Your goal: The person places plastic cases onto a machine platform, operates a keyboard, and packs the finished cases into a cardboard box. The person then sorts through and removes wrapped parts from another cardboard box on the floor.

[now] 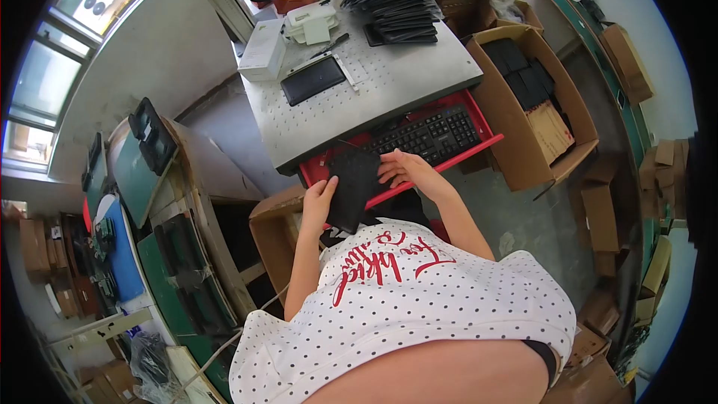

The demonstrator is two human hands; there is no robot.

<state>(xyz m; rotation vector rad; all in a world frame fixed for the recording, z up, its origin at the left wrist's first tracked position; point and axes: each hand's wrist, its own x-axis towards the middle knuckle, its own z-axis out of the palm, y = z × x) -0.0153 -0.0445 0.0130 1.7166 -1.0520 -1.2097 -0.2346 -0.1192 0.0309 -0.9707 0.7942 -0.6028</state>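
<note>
A thin, soft-looking black pouch-like piece (353, 188) is in front of my body, over the front edge of the red drawer (491, 142). My left hand (319, 200) grips its left edge, the thumb lying on top. At its upper right edge is my right hand (407, 170), fingers curled and thumb tip against the black piece. Just beyond the hands, a black keyboard (430, 137) rests in the pulled-out drawer. On the metal worktop (407, 75) above, a flat black panel (313, 81) lies against a metal fixture (349, 75).
A pile of flat black pieces (393, 7) sits at the back of the worktop, with a white box (263, 50) at its left. To the right stands an open carton (497, 135) with black items inside. Another carton (278, 217) is beside my left arm.
</note>
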